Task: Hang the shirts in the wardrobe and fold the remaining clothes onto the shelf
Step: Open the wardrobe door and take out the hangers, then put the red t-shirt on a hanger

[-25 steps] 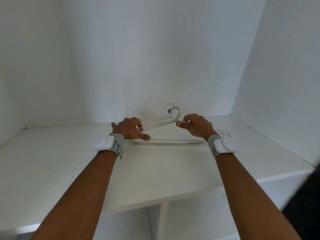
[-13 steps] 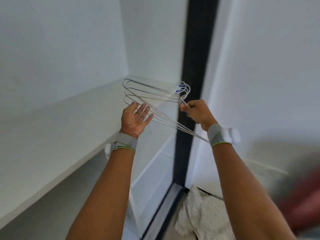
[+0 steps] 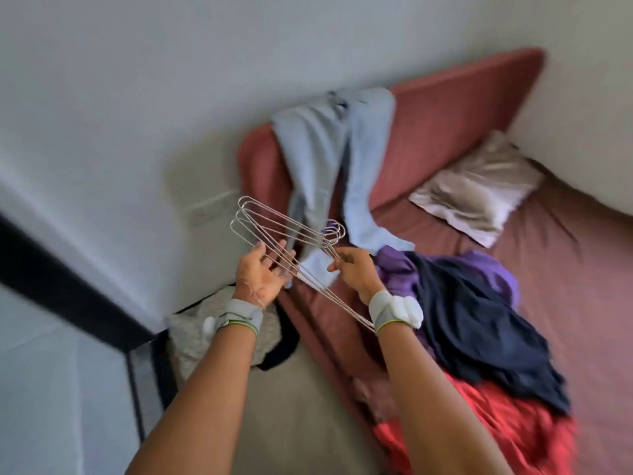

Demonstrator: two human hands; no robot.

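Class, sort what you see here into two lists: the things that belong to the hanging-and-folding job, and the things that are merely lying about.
Belonging to the job:
wire hangers, pinched by the right hand, resting on the open left hand
light blue garment
purple garment
dark navy garment
red garment

Lying about:
pillow
bed
pale bundle on the floor

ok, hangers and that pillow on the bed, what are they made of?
Hangers: thin bare metal wire, silvery and shiny, with see-through outlines; a small blue bit near the hooks, material unclear. The right hand pinches them near the hooks and the left hand supports them with open fingers. Pillow: soft fabric, beige-grey with a satin-like sheen, going by its creases and highlights; blur leaves the weave open.
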